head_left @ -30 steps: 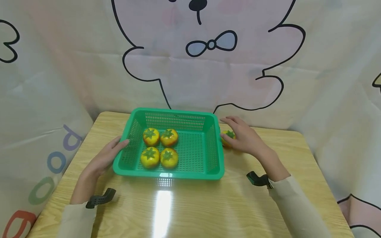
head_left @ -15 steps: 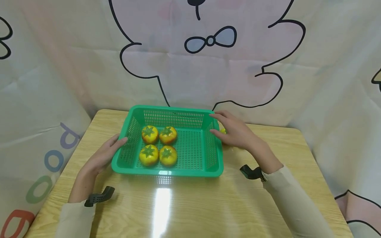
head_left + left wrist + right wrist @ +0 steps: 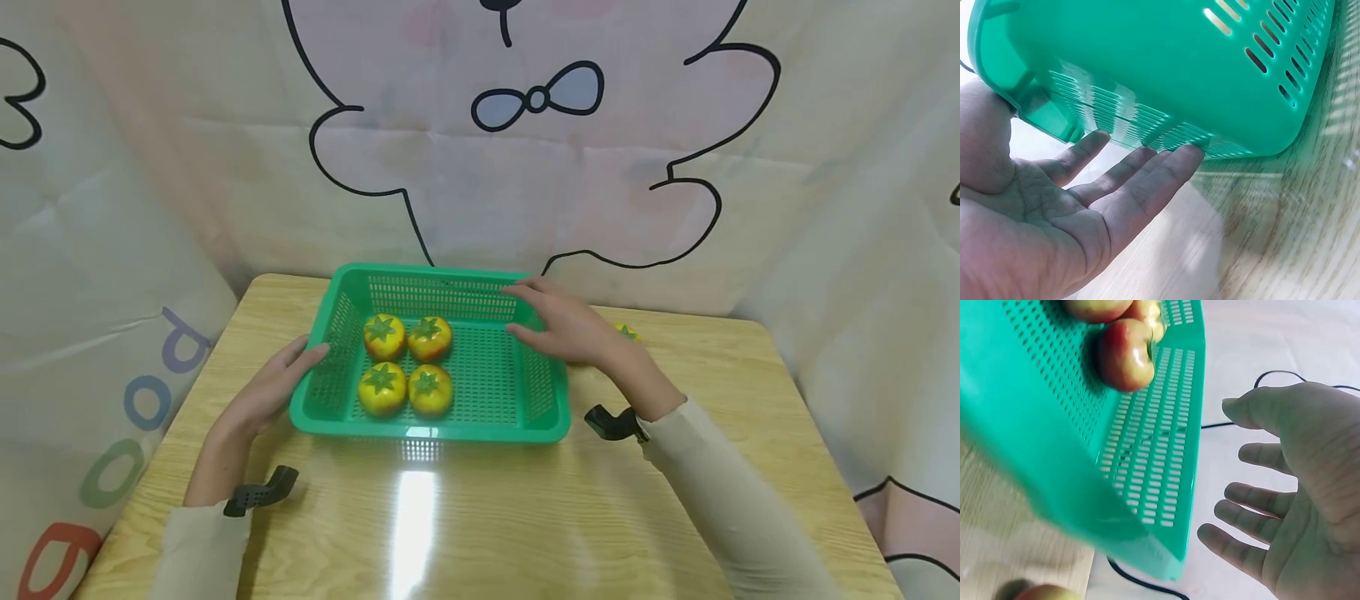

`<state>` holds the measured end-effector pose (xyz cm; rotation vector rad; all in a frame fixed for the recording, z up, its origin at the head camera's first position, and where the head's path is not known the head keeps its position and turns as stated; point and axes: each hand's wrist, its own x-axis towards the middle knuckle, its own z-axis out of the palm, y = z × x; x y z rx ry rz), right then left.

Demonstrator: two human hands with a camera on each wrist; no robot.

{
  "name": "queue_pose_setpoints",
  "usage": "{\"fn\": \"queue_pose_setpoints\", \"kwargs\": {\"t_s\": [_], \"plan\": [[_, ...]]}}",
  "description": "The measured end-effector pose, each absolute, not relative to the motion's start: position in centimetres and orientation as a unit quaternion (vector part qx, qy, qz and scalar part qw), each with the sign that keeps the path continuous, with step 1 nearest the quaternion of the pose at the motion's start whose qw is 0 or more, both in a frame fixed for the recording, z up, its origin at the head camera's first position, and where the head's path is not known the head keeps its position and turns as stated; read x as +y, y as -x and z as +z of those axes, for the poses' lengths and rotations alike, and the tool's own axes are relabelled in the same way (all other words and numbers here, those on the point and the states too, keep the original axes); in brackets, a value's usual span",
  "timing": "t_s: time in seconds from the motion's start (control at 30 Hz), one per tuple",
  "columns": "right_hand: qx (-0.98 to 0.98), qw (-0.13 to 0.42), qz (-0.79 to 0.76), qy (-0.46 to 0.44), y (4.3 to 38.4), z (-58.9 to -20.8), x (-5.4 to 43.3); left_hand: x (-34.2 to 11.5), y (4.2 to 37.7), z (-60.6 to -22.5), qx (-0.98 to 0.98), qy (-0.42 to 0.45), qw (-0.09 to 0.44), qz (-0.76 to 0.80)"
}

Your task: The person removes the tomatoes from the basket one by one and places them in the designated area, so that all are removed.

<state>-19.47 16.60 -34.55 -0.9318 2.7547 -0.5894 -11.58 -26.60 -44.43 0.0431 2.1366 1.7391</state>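
Observation:
A green plastic basket (image 3: pixel 431 436) with slotted walls stands on the table, holding several yellow-orange, persimmon-like fruits (image 3: pixel 382 389) with green star-shaped tops. My left hand (image 3: pixel 273 383) holds its left side, the thumb over the rim. In the left wrist view its fingers (image 3: pixel 1166 181) lie against the outer wall. Over the basket's right end hovers my right hand (image 3: pixel 566 329), its fingers spread and nothing in them. The right wrist view has that hand (image 3: pixel 1297 500) apart from the rim. Outside the basket, a similar fruit (image 3: pixel 627 332) shows partly behind my right wrist.
The light wooden table (image 3: pixel 510 517) extends in front of the basket and to both sides. Behind it hangs a printed cloth (image 3: pixel 480 192). A black cable (image 3: pixel 1147 584) runs near the basket in the right wrist view.
My right hand has moved left, from beside the fruit outside the basket to over the basket's right end. A fruit now shows to the right of that hand. My left hand stays at the rim.

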Motion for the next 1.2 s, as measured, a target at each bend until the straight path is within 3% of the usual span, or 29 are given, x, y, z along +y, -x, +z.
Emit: {"fn": "queue_pose_setpoints", "kwargs": {"t_s": [0.3,0.73,1.2], "plan": [[0.916,0.113,-0.216,0.319,19.6,-34.9,14.6,-26.5,11.8,-44.4,0.759,-0.024,0.191,0.622],[0.917,0.094,-0.19,0.337,20.6,-35.7,12.2,-26.6,11.8,-44.6,0.758,-0.02,0.193,0.623],[0.913,0.112,-0.196,0.34,21.3,-37.3,10.2,-26.6,11.6,-44.5,0.763,-0.016,0.192,0.618]]}}
